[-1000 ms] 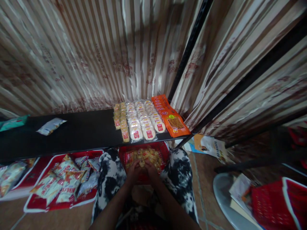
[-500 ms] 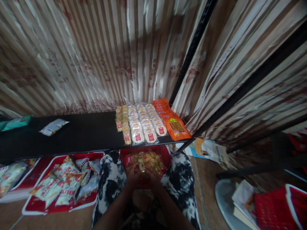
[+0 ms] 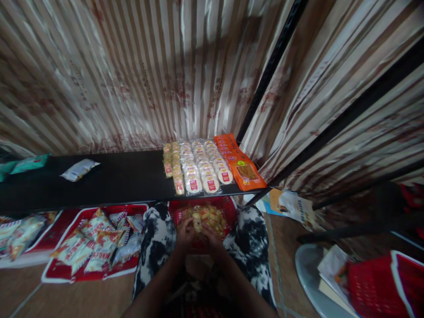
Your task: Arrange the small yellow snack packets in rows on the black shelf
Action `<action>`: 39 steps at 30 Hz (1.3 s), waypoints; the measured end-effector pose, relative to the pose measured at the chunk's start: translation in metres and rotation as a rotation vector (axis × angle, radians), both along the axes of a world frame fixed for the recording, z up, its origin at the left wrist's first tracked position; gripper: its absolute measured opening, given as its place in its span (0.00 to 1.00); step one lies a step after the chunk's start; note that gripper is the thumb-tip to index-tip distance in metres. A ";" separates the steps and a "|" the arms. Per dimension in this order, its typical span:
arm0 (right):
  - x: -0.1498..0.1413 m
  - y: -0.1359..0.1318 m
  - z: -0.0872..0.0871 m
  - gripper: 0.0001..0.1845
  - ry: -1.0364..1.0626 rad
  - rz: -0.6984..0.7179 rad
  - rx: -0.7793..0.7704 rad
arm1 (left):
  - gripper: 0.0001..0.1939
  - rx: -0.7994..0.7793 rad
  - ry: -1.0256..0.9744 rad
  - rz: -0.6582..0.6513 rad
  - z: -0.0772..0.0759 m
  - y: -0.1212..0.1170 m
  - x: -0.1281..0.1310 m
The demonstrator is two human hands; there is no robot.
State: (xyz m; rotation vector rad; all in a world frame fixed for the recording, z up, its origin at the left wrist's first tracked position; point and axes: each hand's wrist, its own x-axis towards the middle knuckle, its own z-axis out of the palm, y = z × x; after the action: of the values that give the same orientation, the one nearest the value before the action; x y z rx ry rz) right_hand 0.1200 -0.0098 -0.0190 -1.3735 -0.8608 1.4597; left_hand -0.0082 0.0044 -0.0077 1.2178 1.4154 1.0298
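My left hand [image 3: 184,236] and my right hand [image 3: 210,236] meet over a red basket [image 3: 228,206] between my knees. Both are closed around small yellow snack packets [image 3: 198,224] lifted from the pile in the basket. Just beyond, on a black shelf [image 3: 109,181], lie neat rows of the same yellow packets [image 3: 172,170], white round cracker packs [image 3: 202,170] and orange packs [image 3: 240,165].
A red tray of snack bags [image 3: 96,243] lies on the floor at left. One white packet [image 3: 79,169] and a green pack [image 3: 28,163] rest on the shelf's left part. Another red basket [image 3: 380,282] and papers sit at right. Striped curtain hangs behind.
My hands have risen slightly out of the basket with packets in them. The view has shifted a little to the left and up.
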 end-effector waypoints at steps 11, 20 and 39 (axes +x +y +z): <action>-0.011 -0.003 0.031 0.18 0.056 0.064 0.090 | 0.22 -0.015 0.084 0.057 0.025 -0.015 -0.004; -0.018 -0.003 0.046 0.22 0.119 -0.021 0.017 | 0.25 -0.071 0.136 0.081 0.052 -0.022 0.001; -0.028 -0.005 0.061 0.21 -0.172 -0.081 0.169 | 0.18 0.054 0.176 0.136 0.064 -0.026 0.006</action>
State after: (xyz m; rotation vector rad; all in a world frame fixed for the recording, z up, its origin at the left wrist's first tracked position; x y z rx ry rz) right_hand 0.0919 -0.0151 0.0418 -1.4034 -1.0019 1.1924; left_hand -0.0022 -0.0212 0.0568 1.2914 1.6343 1.0803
